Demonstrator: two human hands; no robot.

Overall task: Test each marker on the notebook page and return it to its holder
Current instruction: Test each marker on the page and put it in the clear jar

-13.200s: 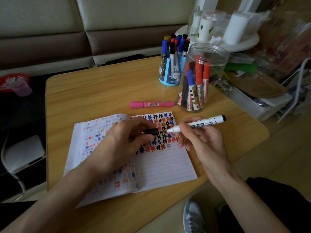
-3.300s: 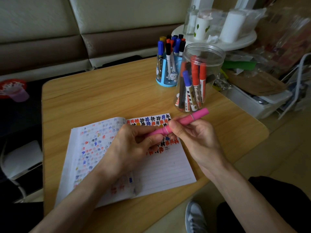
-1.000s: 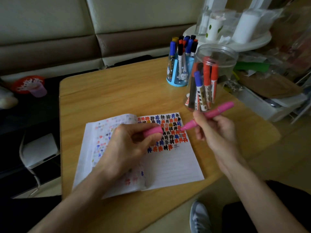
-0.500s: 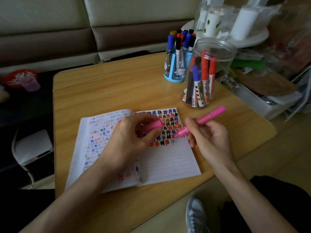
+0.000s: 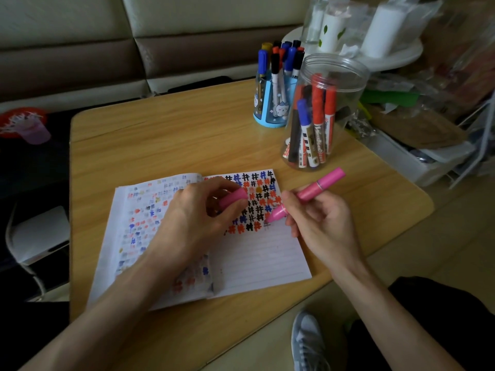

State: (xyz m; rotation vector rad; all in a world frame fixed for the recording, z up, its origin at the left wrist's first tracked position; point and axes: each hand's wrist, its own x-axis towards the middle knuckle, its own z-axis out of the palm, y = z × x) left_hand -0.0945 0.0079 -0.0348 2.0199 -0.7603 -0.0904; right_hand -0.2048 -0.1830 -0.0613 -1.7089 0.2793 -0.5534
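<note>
right hand [image 5: 318,220] holds marker [image 5: 313,192] on notebook [image 5: 257,253].

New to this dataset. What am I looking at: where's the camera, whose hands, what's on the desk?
No machine here: a person works bare-handed, and the single camera sits on their head, looking forward and down. The left hand holds a pink cap over an open notebook partly filled with coloured hash marks. The right hand grips the uncapped pink marker, its tip down at the page. The notebook lies on a wooden table. Behind it stand a clear jar and a blue holder, both holding more markers.
</note>
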